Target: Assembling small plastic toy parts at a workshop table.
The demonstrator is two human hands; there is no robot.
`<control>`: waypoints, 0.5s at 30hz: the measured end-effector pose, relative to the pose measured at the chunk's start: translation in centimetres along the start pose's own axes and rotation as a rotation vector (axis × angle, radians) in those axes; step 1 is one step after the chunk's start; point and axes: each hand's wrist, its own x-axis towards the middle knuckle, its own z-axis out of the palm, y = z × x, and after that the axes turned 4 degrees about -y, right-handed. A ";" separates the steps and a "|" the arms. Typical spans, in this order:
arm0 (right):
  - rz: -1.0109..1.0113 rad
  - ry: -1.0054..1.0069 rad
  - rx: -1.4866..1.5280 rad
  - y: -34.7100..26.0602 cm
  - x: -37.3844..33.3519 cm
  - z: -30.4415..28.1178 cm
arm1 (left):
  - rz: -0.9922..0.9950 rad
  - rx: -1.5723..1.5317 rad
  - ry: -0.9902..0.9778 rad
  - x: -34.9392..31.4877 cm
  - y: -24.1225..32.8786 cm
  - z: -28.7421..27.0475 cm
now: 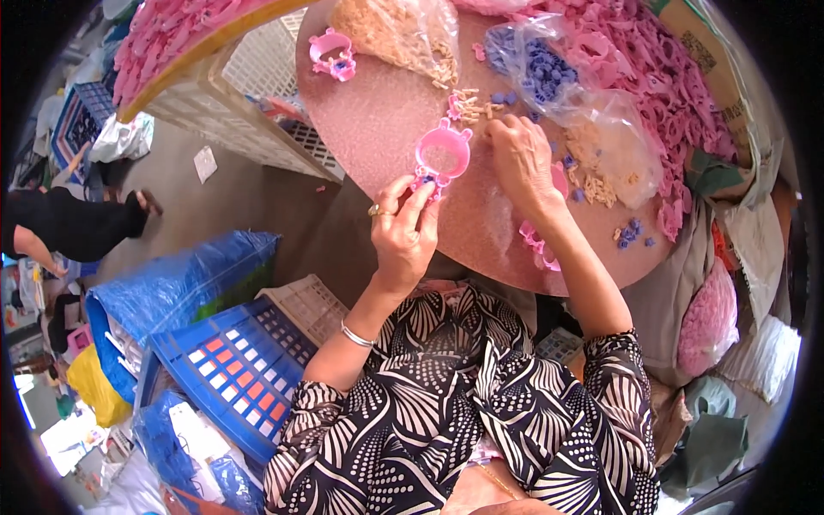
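Note:
My left hand (402, 233) pinches the lower part of a pink plastic figure-shaped piece (443, 136), which has a round ring-like head with two small ears. A bit of blue shows on it by my fingertips. Over the table, my right hand (520, 159) has its fingers bent down and drawn together beside small blue pieces (510, 98); whatever is in them is hidden. Small beige pegs (472, 106) lie between the hands. Another pink figure piece (333, 67) with blue on it sits at the far left of the table, and one more (534, 245) lies under my right forearm.
The round pinkish table (378, 129) carries a clear bag of beige pegs (386, 34), a bag of blue pieces (541, 73) and a big heap of pink pieces (661, 94). A white plastic crate (266, 64) stands at its left. A blue basket (232, 378) is near my left elbow.

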 end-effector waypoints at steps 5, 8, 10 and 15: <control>0.116 0.126 0.685 -2.7 -1.8 -4.1 | 0.027 0.051 -0.041 0.7 -0.3 0.0; -0.080 0.146 0.683 -3.5 -2.9 -5.3 | 0.026 0.012 -0.046 0.6 -0.5 0.2; -0.197 0.106 0.693 -3.3 -3.5 -5.7 | 0.046 -0.017 -0.050 0.8 -0.1 0.4; -0.290 0.034 0.438 -3.6 -3.6 -6.9 | 0.101 -0.028 -0.065 0.5 0.7 0.1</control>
